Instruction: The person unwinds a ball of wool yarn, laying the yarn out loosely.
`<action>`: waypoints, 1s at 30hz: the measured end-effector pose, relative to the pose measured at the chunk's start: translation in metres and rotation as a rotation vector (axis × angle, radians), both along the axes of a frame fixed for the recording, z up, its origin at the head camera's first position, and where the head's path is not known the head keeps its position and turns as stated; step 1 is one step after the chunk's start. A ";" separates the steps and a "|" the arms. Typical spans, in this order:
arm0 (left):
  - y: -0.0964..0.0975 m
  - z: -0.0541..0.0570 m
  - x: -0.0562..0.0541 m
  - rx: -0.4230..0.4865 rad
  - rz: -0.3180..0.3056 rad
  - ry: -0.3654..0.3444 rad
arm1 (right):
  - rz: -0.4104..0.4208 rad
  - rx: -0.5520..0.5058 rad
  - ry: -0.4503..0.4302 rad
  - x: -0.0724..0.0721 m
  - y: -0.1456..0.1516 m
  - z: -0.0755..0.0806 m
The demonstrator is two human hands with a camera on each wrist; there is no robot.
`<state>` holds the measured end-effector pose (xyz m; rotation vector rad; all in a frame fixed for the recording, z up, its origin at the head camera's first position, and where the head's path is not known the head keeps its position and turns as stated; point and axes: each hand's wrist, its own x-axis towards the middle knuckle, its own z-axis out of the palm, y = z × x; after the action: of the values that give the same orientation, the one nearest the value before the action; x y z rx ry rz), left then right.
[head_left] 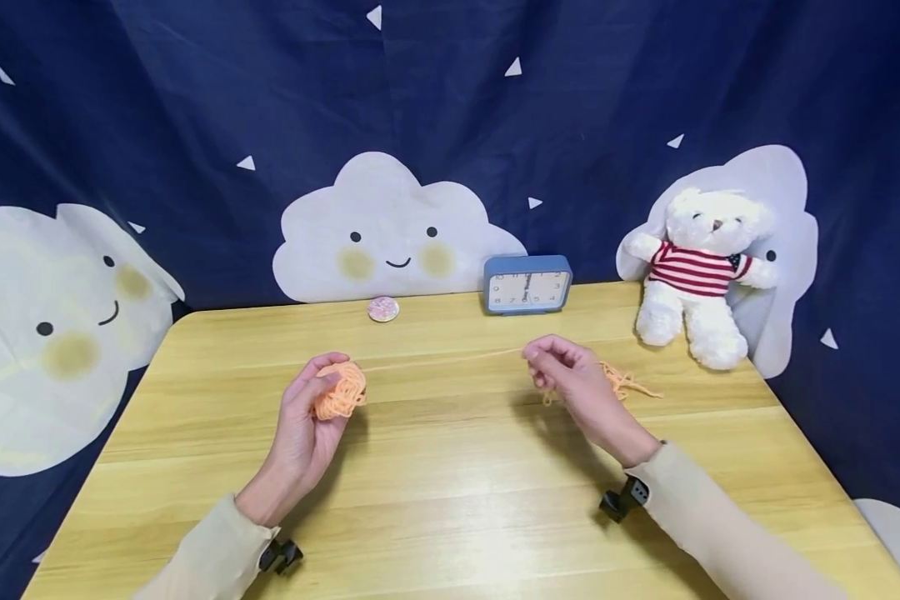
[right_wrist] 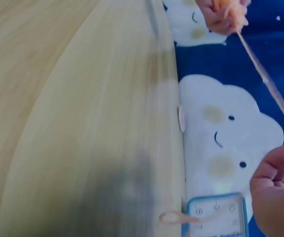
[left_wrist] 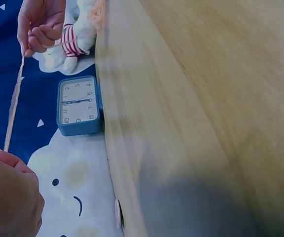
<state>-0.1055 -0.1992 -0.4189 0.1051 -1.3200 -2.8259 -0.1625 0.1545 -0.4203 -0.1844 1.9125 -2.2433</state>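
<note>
My left hand (head_left: 317,408) holds a small ball of orange yarn (head_left: 341,390) above the wooden table (head_left: 450,500), fingers curled round it. A taut strand of yarn (head_left: 442,360) runs from the ball to my right hand (head_left: 562,371), which pinches it between thumb and fingers. Loose orange yarn (head_left: 626,383) trails on the table just right of that hand. In the left wrist view the strand (left_wrist: 14,103) stretches up to the right hand (left_wrist: 38,24). The right wrist view shows the strand (right_wrist: 267,81) leading to the yarn ball (right_wrist: 228,10) in the left hand.
A blue alarm clock (head_left: 527,284) stands at the table's back edge, with a small round pink object (head_left: 383,309) to its left. A white teddy bear in a striped shirt (head_left: 697,275) sits at the back right. A dark blue cloud-patterned cloth (head_left: 390,225) hangs behind.
</note>
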 end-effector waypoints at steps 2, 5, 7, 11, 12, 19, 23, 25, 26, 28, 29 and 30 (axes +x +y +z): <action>-0.001 0.000 0.001 0.000 0.005 -0.003 | -0.035 -0.054 0.009 0.000 0.007 0.001; -0.002 0.000 0.001 -0.002 0.010 -0.005 | -0.066 -0.111 0.031 -0.001 0.015 0.001; -0.001 0.000 0.001 -0.007 0.010 -0.005 | -0.090 -0.140 0.051 -0.001 0.020 0.001; 0.000 -0.001 0.000 -0.017 0.005 -0.012 | -0.145 -0.189 0.082 -0.001 0.029 0.001; 0.000 -0.001 0.000 -0.019 0.007 -0.015 | -0.156 -0.201 0.085 -0.001 0.031 0.001; -0.001 -0.002 0.000 -0.020 0.001 -0.007 | -0.230 -0.274 0.100 0.000 0.043 0.004; -0.003 -0.003 0.000 -0.019 -0.004 0.000 | -0.249 -0.323 0.109 0.001 0.051 0.005; -0.004 -0.003 0.000 -0.015 -0.002 0.002 | -0.254 -0.348 0.114 0.001 0.056 0.006; -0.004 -0.003 0.000 -0.014 -0.001 0.003 | -0.259 -0.356 0.116 0.001 0.058 0.006; -0.004 -0.003 -0.001 -0.007 0.004 0.004 | -0.272 -0.369 0.119 0.001 0.064 0.006; -0.004 -0.003 -0.001 -0.003 0.006 0.004 | -0.277 -0.379 0.118 0.001 0.067 0.006; -0.004 -0.003 -0.001 0.001 0.008 0.003 | -0.286 -0.385 0.118 0.001 0.070 0.006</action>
<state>-0.1064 -0.2032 -0.4217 0.1058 -1.3148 -2.8183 -0.1620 0.2248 -0.4139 -0.1022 1.6247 -2.8388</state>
